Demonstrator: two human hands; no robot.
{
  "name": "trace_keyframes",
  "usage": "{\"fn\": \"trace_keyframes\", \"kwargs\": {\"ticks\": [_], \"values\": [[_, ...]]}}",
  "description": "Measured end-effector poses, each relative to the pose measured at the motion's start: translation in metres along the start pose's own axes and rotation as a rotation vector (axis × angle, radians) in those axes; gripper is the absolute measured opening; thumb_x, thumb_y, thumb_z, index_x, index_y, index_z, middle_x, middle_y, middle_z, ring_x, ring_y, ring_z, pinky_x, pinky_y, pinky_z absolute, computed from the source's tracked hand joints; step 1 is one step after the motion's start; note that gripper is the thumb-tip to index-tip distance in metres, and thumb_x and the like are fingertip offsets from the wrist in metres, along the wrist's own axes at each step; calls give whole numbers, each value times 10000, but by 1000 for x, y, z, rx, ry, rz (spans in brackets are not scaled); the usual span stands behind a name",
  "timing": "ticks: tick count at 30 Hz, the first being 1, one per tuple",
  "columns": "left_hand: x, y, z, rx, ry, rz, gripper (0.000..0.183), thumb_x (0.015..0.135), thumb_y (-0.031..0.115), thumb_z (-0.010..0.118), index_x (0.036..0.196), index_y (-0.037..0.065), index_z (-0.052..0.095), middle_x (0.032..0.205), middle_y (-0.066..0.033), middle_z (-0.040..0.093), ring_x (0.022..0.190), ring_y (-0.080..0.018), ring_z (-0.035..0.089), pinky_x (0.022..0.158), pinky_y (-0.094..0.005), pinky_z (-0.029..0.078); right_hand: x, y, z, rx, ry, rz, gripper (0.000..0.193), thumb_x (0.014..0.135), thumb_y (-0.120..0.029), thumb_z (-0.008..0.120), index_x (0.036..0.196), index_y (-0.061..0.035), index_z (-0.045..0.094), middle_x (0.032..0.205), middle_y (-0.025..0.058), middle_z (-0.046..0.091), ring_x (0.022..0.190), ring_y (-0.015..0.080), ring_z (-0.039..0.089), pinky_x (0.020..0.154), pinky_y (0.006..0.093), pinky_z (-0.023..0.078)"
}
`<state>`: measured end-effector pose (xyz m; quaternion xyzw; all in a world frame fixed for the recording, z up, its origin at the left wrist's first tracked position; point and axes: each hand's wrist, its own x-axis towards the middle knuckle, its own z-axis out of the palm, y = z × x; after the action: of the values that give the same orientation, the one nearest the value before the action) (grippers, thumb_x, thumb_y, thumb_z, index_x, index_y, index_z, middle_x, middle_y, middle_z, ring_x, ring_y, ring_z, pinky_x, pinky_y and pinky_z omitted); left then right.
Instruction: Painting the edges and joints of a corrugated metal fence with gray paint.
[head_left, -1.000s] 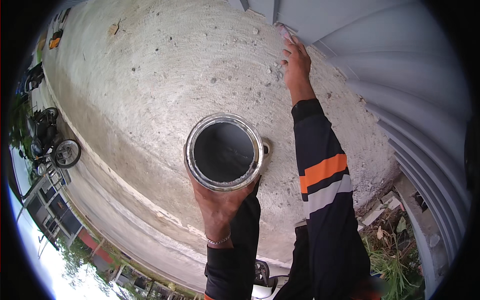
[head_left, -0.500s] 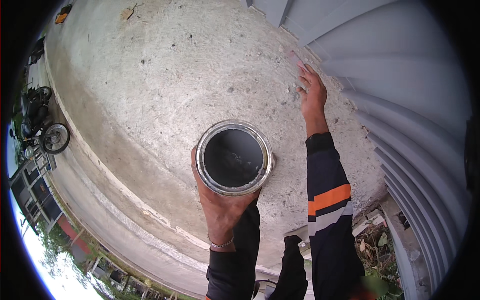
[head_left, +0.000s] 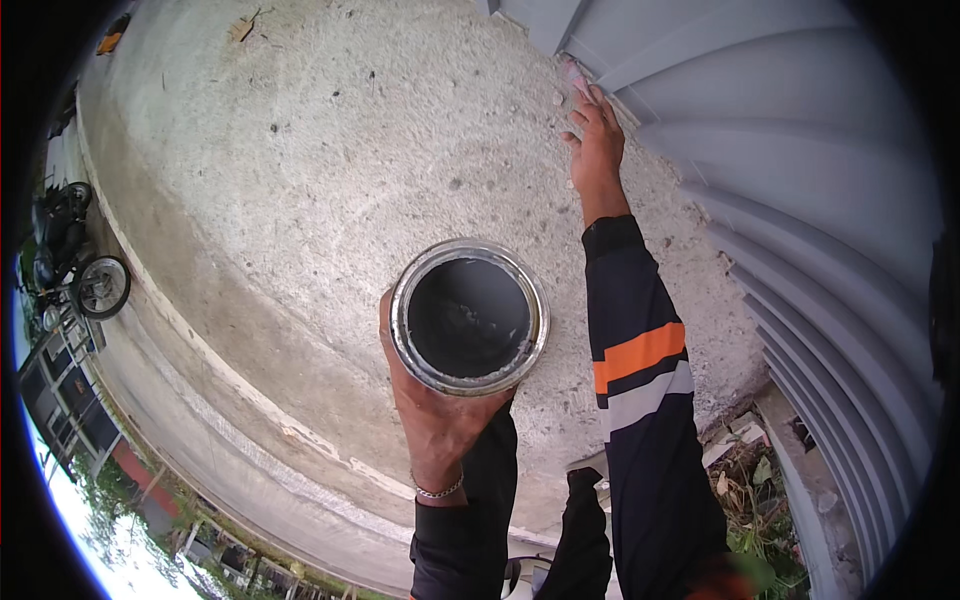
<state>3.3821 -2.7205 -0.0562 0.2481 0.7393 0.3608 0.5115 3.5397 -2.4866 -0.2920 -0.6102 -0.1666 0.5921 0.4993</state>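
Note:
My left hand [head_left: 437,425] is wrapped round an open metal paint can [head_left: 543,320], held upright in front of me. Dark grey paint [head_left: 468,318] shows inside it, and smears coat the rim. My right arm reaches far forward to the foot of a grey ribbed metal wall [head_left: 800,90]. In its fingers, my right hand [head_left: 599,148] grips a slim pinkish tool [head_left: 580,85], its far end close to the wall's bottom edge. That tool is small and blurred, so its exact kind cannot be made out.
Rough concrete ground [head_left: 330,150] with scattered grit spreads below. A parked motorcycle [head_left: 75,250] stands at the far left beyond a low concrete edge. Dry leaves and plants [head_left: 755,500] lie at the lower right beside the wall. A cardboard scrap [head_left: 241,29] lies far ahead.
My right hand has moved forward and slightly left along the wall's foot with the pinkish tool. The can stays almost where it was in my left hand.

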Motion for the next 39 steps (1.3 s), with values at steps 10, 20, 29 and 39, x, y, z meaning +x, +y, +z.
{"fn": "trace_keyframes", "kwargs": {"ticks": [10,20,29,39], "values": [[26,11,3,-79,-39,113,1118,659,105,975,1552,37,305,1439,-126,519,1330,-247,559,1117,-385,494,-2,-21,2,-22,-15,65,559,989,-317,585,1502,-96,570,1422,64,653,1285,232,565,908,377,465],[51,2,-26,-94,134,209,949,690,125,939,1476,27,416,1366,-114,538,1268,-243,582,1078,-377,496,-19,-16,61,-152,-94,125,573,992,-322,572,1523,-108,544,1412,67,649,1240,234,583,829,357,448],[57,6,-40,-123,207,181,1001,674,155,933,1513,20,405,1414,-146,523,1311,-291,551,1137,-408,448,15,-21,110,-181,-72,32,583,1006,-349,579,1540,-122,528,1451,40,626,1252,234,564,848,349,429],[15,20,-63,-84,297,308,1059,664,150,944,1540,16,364,1448,-153,512,1351,-291,528,1169,-416,424,-229,-47,-25,-312,6,509,574,1008,-344,571,1533,-113,532,1401,48,656,1189,202,589,848,369,414]]}}
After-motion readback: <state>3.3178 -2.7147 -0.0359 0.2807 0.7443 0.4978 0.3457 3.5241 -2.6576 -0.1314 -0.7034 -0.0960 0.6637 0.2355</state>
